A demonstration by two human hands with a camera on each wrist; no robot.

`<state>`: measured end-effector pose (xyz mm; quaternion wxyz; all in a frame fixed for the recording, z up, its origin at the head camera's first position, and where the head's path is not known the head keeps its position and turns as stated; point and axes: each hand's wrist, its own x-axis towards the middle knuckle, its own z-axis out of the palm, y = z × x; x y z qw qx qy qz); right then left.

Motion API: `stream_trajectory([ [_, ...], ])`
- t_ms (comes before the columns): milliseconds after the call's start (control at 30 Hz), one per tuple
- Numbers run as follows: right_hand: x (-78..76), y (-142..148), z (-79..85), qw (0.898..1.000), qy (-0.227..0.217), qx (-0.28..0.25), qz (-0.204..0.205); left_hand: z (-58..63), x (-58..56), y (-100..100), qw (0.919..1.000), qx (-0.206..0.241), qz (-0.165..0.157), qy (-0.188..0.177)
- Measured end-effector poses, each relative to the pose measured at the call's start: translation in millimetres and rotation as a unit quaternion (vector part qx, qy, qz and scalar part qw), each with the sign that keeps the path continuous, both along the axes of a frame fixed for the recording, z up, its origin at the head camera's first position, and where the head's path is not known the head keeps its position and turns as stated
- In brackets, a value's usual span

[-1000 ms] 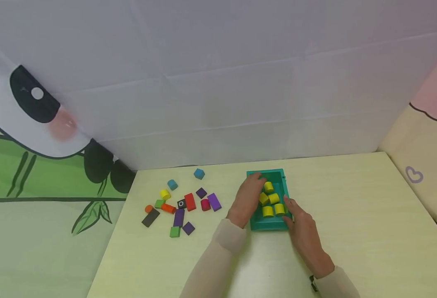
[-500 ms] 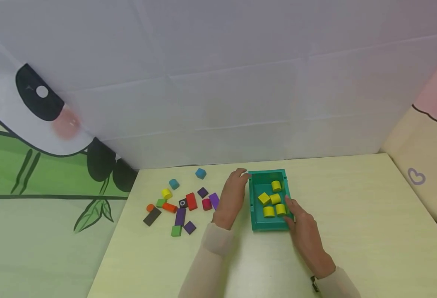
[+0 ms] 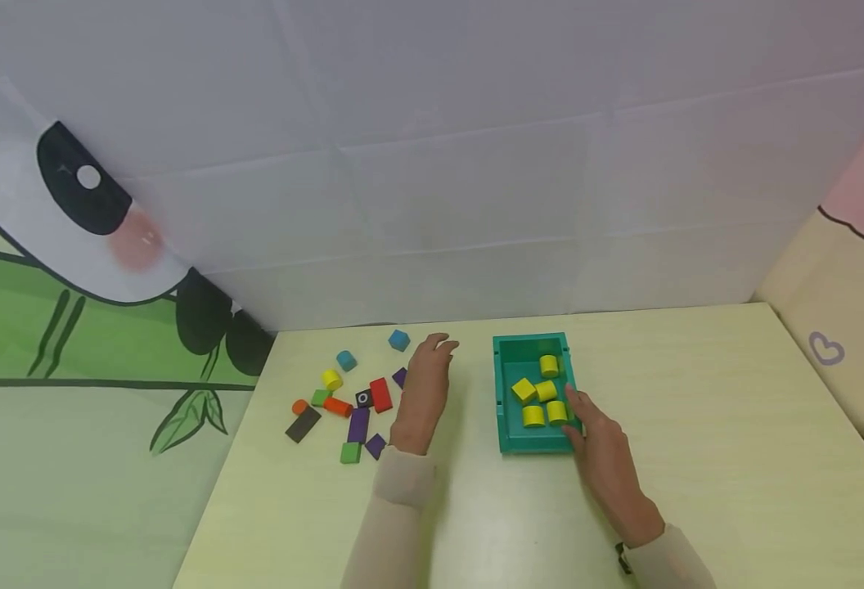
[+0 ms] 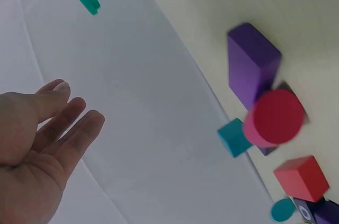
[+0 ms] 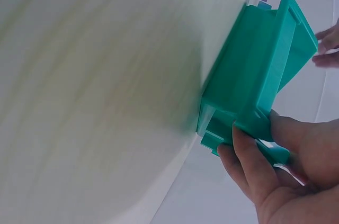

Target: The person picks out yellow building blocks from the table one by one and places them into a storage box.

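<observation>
A teal-green plastic box stands on the table, holding several yellow blocks, mostly cylinders. My right hand grips its right wall; in the right wrist view the thumb and fingers pinch the rim. My left hand is over the right side of a group of loose coloured blocks, holding nothing, fingers loosely bent. It hides a purple block and a crimson cylinder from the head view; both show in the left wrist view. A blue block lies just left of its fingertips.
Left of my left hand lie a red block, an orange cylinder, a yellow cylinder, a dark grey block, a green block and a purple one. A white sheet wall rises behind the table.
My left hand has come out of the box and moved left over the loose blocks. One yellow cylinder now stands nearer the box's right wall. The right hand keeps its grip.
</observation>
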<state>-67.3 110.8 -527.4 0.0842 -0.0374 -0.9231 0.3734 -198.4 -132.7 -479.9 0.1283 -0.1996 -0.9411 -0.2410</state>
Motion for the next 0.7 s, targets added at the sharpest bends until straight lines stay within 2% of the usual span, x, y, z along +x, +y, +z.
stream_trajectory([
  [300,0.2,-1,0.9,1.0,-0.005,0.0,-0.001,-8.9,-6.1,-33,0.9989,0.008,0.045,0.008],
  [500,0.5,-1,0.4,1.0,0.001,0.003,0.0,-14.9,-9.9,-55,0.997,0.001,0.077,-0.003],
  [700,0.7,-1,0.2,1.0,0.0,0.003,0.0,-19.2,-13.2,-79,0.9933,0.0,0.11,-0.034],
])
